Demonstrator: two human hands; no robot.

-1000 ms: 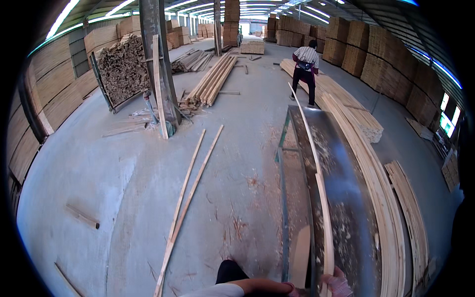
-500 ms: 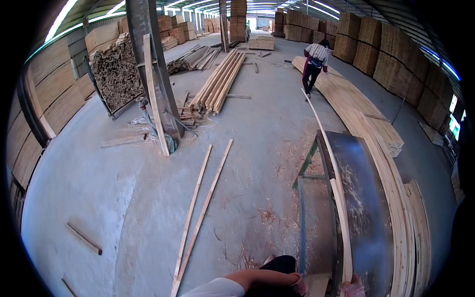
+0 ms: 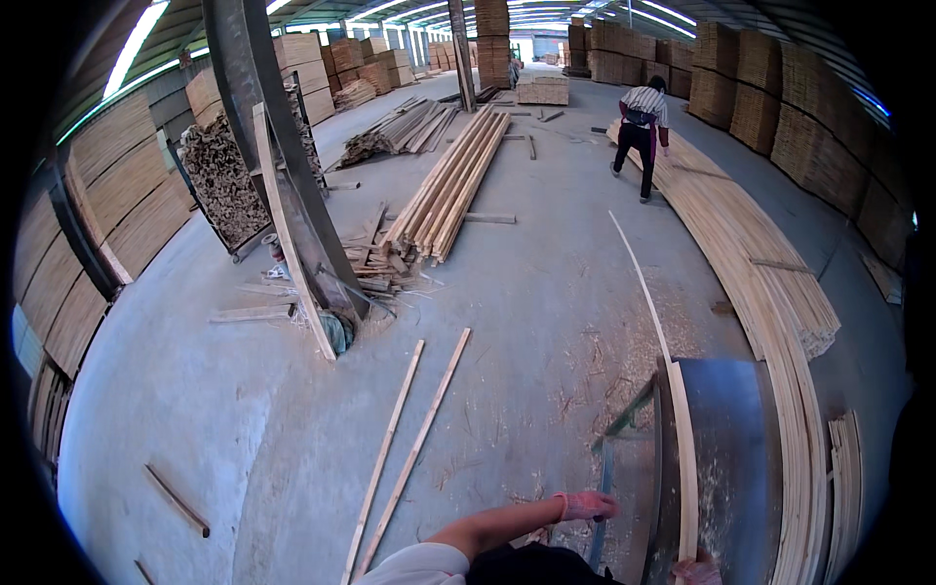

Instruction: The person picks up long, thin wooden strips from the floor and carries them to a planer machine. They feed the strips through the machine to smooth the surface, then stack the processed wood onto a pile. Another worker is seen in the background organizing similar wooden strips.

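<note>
My right hand (image 3: 699,569), in a pink glove, grips the near end of a pale wooden strip (image 3: 686,458) at the bottom right. The strip lies lengthwise along the left side of a dark metal-topped bench (image 3: 726,429). Beyond the bench's far edge a thinner pale length (image 3: 639,271) stretches away; I cannot tell whether it is the same piece. My left hand (image 3: 587,505), also gloved in pink, hovers left of the bench near its green leg frame (image 3: 624,414), fingers extended and holding nothing.
Long boards (image 3: 795,429) lie right of the bench, beside a wide board stack (image 3: 721,205). Another person (image 3: 641,127) walks near that stack. Two loose strips (image 3: 414,453) lie on the floor at left. A steel post (image 3: 283,166) and bundled timber (image 3: 453,180) stand farther off.
My left hand has moved forward and up, away from the lower edge. The strip's far end now appears lower in view. The other person has taken a step; the whole view has shifted.
</note>
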